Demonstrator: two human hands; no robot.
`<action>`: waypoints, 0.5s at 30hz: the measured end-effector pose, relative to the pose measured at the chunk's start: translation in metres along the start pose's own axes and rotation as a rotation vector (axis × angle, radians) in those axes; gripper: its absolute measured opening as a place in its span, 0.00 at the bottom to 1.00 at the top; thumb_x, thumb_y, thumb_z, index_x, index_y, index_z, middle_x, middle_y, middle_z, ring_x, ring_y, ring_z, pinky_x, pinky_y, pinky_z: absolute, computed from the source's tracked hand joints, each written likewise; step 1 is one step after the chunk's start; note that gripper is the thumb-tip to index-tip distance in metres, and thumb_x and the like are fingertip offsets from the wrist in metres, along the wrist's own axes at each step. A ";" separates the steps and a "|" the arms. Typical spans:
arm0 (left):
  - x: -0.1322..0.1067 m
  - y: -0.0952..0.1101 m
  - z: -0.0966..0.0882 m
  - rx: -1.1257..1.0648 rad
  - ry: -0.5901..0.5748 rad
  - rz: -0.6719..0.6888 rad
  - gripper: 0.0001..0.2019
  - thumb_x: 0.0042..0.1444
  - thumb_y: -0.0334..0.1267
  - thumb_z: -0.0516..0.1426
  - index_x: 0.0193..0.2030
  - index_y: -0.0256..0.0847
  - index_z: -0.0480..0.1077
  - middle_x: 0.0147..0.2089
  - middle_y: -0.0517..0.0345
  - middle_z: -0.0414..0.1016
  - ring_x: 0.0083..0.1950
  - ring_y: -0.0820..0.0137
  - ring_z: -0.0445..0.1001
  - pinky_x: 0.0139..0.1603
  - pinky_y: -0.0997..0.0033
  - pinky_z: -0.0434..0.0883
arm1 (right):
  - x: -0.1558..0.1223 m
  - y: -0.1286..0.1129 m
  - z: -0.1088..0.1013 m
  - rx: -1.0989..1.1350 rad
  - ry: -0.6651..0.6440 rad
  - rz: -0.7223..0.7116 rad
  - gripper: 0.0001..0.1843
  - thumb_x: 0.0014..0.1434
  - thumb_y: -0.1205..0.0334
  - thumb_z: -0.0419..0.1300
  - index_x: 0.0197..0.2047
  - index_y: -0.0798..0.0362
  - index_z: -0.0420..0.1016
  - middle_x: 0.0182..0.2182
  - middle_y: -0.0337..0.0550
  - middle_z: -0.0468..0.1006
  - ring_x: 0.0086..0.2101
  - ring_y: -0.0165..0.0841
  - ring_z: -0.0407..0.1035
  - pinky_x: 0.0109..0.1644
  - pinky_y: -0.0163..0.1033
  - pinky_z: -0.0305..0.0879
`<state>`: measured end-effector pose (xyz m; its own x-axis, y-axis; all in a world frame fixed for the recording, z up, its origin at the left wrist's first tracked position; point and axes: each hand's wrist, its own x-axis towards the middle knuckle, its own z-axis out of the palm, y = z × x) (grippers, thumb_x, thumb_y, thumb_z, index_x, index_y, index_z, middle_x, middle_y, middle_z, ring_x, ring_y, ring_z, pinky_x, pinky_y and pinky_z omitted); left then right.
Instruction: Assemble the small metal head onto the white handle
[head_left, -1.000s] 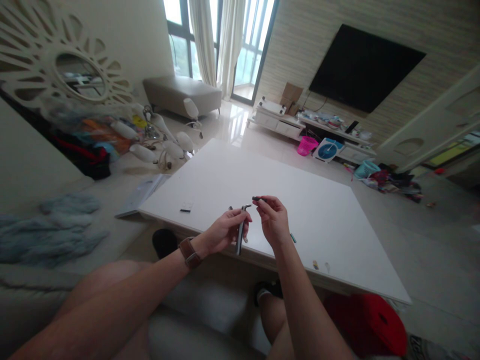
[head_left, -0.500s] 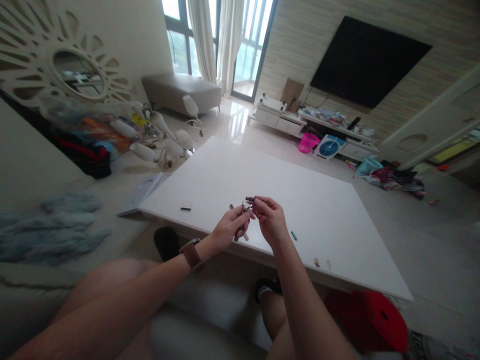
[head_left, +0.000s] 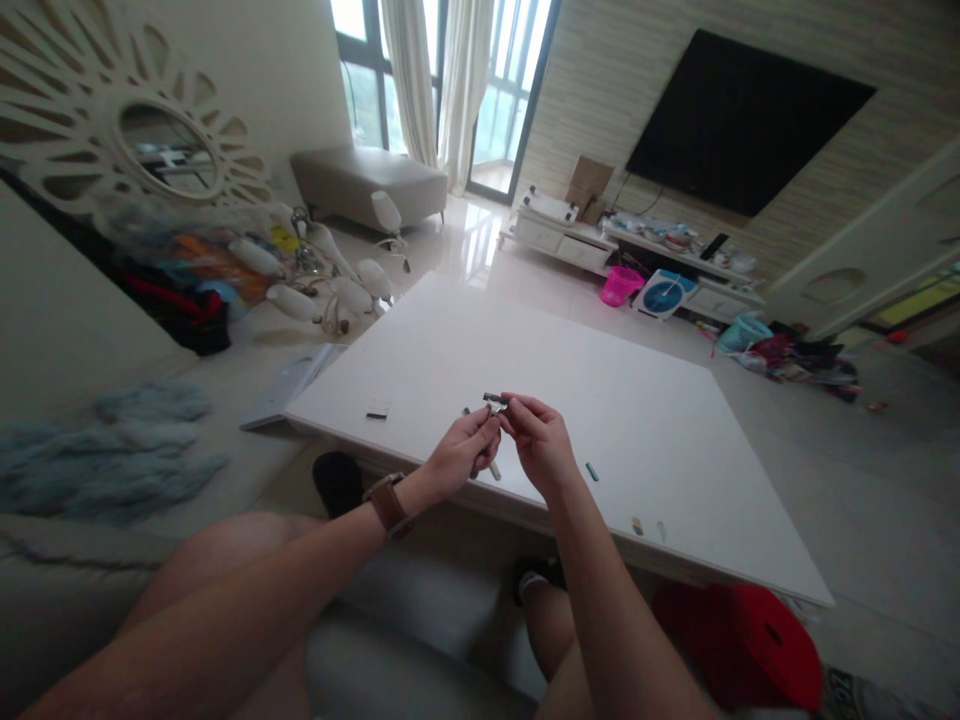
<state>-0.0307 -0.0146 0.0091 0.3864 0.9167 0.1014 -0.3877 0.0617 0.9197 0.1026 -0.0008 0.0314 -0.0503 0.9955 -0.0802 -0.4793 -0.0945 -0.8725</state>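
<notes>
My left hand (head_left: 463,448), a brown-strapped watch on its wrist, is closed around a small silver metal piece (head_left: 496,404) with a dark handle-like end mostly hidden in the palm. The fingertips of my right hand (head_left: 541,440) pinch a short dark bar (head_left: 493,397) against the top of the silver piece. Both hands meet above the near edge of the white table (head_left: 600,390). Beneath my left hand lies a thin pale stick (head_left: 495,470), partly covered. A small teal stick (head_left: 592,471) rests to the right of my right hand. What the held parts are exactly is too small to tell.
Left on the tabletop is a small white card with a black strip (head_left: 377,409). Toward the right near edge lie a small yellow-and-dark piece (head_left: 637,525) and a clear piece (head_left: 661,531). A red stool (head_left: 739,645) stands below that edge; a chandelier (head_left: 349,292) sits beyond the table.
The dark bar has shifted slightly left and now lies across the silver piece. My right fingers have moved in closer to my left hand. The view has shifted slightly.
</notes>
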 end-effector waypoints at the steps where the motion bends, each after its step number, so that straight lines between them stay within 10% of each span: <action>1: 0.000 0.000 0.000 0.000 -0.003 0.002 0.17 0.63 0.52 0.55 0.37 0.38 0.65 0.21 0.69 0.59 0.18 0.80 0.54 0.17 0.80 0.54 | 0.000 0.000 0.000 -0.005 -0.004 -0.008 0.13 0.45 0.58 0.74 0.35 0.54 0.84 0.29 0.42 0.82 0.30 0.28 0.71 0.42 0.36 0.68; 15: 0.000 0.002 -0.001 0.001 0.016 0.012 0.19 0.60 0.55 0.58 0.38 0.37 0.67 0.21 0.69 0.57 0.18 0.80 0.52 0.18 0.79 0.51 | 0.000 0.003 -0.003 -0.146 -0.057 -0.103 0.12 0.52 0.55 0.71 0.39 0.51 0.84 0.29 0.40 0.80 0.30 0.30 0.70 0.46 0.40 0.68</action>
<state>-0.0325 -0.0142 0.0106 0.3684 0.9235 0.1067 -0.3919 0.0501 0.9186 0.1039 -0.0015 0.0268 -0.0591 0.9976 0.0370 -0.3523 0.0138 -0.9358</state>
